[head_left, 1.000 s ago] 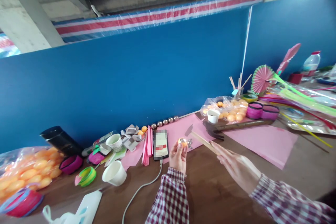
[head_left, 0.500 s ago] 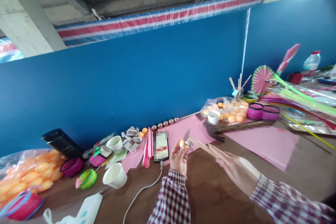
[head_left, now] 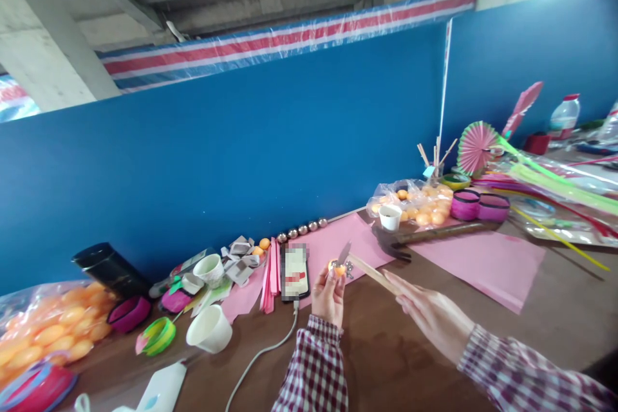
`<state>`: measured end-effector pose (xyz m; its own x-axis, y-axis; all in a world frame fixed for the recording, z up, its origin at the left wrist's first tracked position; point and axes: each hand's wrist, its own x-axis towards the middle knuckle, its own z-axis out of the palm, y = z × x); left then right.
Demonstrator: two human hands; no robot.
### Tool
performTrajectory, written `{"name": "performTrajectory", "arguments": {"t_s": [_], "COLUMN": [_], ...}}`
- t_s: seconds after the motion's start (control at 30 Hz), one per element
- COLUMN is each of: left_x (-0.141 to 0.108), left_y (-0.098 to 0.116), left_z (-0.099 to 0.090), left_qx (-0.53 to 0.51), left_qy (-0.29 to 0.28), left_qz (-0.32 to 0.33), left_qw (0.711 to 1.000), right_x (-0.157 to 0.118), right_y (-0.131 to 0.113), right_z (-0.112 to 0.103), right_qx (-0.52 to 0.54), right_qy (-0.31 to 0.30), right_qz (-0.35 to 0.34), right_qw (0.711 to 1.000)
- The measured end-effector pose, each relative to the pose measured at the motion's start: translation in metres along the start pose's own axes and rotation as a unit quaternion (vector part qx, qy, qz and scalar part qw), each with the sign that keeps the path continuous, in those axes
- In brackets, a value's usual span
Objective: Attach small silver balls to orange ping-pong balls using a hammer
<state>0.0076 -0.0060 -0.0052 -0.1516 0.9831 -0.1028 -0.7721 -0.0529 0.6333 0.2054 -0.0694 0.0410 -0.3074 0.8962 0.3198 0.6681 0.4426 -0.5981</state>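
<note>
My left hand (head_left: 328,302) pinches a small orange ball (head_left: 340,271), which looks like a table-tennis ball with silvery bits at its top. A grey, blade-shaped piece (head_left: 344,251) rises from the top of the ball; what it is attached to is unclear. From the right, my right hand (head_left: 434,312) grips a flat wooden stick (head_left: 371,272), its far end close to the ball and the grey piece. Just beyond the ball, a little silvery cluster (head_left: 350,266) shows against pink paper (head_left: 360,238).
A phone (head_left: 295,272) with a cable lies left of my hands. Behind are a hammer (head_left: 434,234), a small white cup (head_left: 390,217) and a bag of orange balls (head_left: 429,206). A row of metal balls (head_left: 302,230) lines the blue partition (head_left: 290,141). Another white cup (head_left: 209,329) stands at left.
The view has shifted slightly. The orange ball is turned a little, showing more silver at its top. Both hands keep their holds, close to where they were.
</note>
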Motion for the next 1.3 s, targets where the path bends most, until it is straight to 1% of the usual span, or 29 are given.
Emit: {"name": "performTrajectory", "arguments": {"t_s": [0.1, 0.3, 0.4, 0.53, 0.67, 0.83, 0.93, 1.03, 1.1, 1.17, 1.2, 1.3], "left_x": [0.000, -0.001, -0.001, -0.001, 0.001, 0.000, -0.001, -0.001, 0.000, 0.001, 0.002, 0.004], "left_y": [-0.001, -0.001, 0.000, 0.000, -0.001, -0.001, 0.000, 0.001, 0.001, 0.001, 0.001, 0.001], "left_z": [-0.001, -0.001, 0.001, 0.001, -0.001, 0.000, 0.001, 0.002, 0.002, 0.001, 0.000, -0.001], "left_qx": [-0.008, -0.017, -0.016, -0.009, -0.009, -0.014, -0.015, -0.009, -0.003, -0.005, -0.004, 0.002], "left_qy": [-0.009, -0.005, 0.007, -0.007, -0.002, -0.013, -0.006, -0.019, -0.012, 0.018, 0.024, 0.011], "left_qz": [-0.001, -0.013, -0.014, -0.027, -0.024, -0.020, -0.007, -0.015, -0.027, -0.021, -0.024, -0.034], "left_qw": [1.000, 1.000, 1.000, 1.000, 1.000, 1.000, 1.000, 1.000, 1.000, 1.000, 0.999, 0.999], "right_x": [0.001, 0.003, 0.004, 0.005, 0.006, 0.007, 0.007, 0.007, 0.006, 0.004, 0.002, -0.006], "right_y": [-0.001, -0.004, -0.006, -0.006, -0.005, -0.007, -0.008, -0.007, -0.003, 0.005, 0.011, 0.037], "right_z": [0.000, 0.003, 0.002, 0.002, 0.002, 0.000, 0.000, 0.002, -0.001, -0.007, -0.012, -0.034], "right_qx": [-0.005, 0.000, -0.004, 0.002, 0.000, -0.003, 0.000, -0.025, -0.055, -0.095, -0.120, -0.201], "right_qy": [0.018, -0.007, 0.006, -0.004, 0.011, -0.014, 0.005, 0.005, 0.009, 0.033, 0.046, 0.068], "right_qz": [0.004, 0.011, 0.009, 0.002, 0.002, 0.004, 0.001, 0.008, 0.009, 0.008, 0.011, 0.045], "right_qw": [1.000, 1.000, 1.000, 1.000, 1.000, 1.000, 1.000, 1.000, 0.998, 0.995, 0.992, 0.976]}}
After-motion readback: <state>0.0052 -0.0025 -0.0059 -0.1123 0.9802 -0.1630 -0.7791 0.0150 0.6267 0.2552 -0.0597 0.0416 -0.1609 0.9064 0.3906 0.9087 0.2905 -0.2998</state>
